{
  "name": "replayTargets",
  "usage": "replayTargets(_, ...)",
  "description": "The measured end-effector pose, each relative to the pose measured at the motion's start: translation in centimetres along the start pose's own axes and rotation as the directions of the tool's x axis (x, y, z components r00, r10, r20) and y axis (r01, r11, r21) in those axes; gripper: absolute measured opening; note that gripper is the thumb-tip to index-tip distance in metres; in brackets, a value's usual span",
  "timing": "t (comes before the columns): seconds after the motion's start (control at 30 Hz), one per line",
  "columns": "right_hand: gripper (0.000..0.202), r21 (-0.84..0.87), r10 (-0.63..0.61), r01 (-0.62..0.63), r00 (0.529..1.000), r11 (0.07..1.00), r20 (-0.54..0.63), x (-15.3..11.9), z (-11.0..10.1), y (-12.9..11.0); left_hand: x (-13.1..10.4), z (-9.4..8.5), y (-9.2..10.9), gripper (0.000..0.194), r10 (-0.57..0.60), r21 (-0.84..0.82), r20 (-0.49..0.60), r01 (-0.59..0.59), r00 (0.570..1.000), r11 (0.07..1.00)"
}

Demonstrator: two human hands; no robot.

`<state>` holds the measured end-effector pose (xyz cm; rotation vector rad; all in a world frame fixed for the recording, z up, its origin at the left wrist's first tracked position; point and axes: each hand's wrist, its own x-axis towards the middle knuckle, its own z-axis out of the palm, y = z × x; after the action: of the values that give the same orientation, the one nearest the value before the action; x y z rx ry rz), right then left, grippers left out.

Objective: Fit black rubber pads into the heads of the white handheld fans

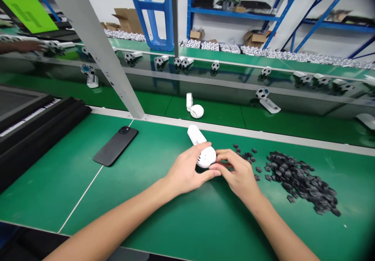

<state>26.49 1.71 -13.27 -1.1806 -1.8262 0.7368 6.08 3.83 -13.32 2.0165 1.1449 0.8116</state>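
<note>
Over the green bench I hold a white handheld fan (206,157) with a round vented head and a straight handle pointing away from me. My left hand (187,169) wraps the head from the left, thumb below and fingers across the top. At the head's right rim, the thumb and fingers of my right hand (238,173) are pinched together. A small dark piece shows at those fingertips, mostly hidden by them. To the right of my right hand lies a pile of small black five-sided pieces (301,179), with several loose ones nearer the hand.
A black phone (115,145) lies on the left of the bench. Beyond the pale bench edge, another white fan (197,111) and a football-patterned fan (268,101) lie on the green belt. A slanted grey post (102,50) stands left. A co-worker's hand (29,46) shows far left.
</note>
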Motion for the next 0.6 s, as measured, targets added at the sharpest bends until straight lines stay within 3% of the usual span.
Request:
replayTargets(0.1,0.016,-0.026,-0.029,0.032,0.994,0.999,0.105,0.4,-1.0,0.2,0.2,-0.6,0.0,0.069,-0.029,0.006,0.017,0.029,0.999,1.000)
replayTargets(0.17,0.027,-0.085,0.014,0.000,0.986,0.996,0.166,0.6,-2.3,0.8,0.3,-1.1,-0.1,0.060,-0.046,0.002,-0.005,0.046,0.999,0.999)
replayTargets(0.27,0.033,-0.310,0.138,-0.093,0.982,0.946,0.126,0.8,-4.7,2.1,0.5,-1.7,-0.3,0.053,-0.041,-0.037,-0.027,0.040,0.999,0.999)
replayTargets(0.37,0.027,-0.530,0.183,-0.073,0.970,0.845,0.158,0.8,-6.2,3.3,0.8,-2.3,-0.7,0.046,-0.039,-0.178,-0.091,0.022,0.995,0.984)
replayTargets(0.47,0.023,-0.630,0.180,-0.016,0.964,0.777,0.197,0.6,-6.3,3.8,1.1,-2.8,-0.9,0.043,-0.060,-0.341,-0.200,-0.012,0.978,0.940)
replayTargets(0.6,0.023,-0.686,0.194,-0.008,0.962,0.728,0.194,0.6,-5.6,3.9,1.3,-3.0,-1.0,0.048,-0.131,-0.431,-0.194,0.036,0.972,0.902)
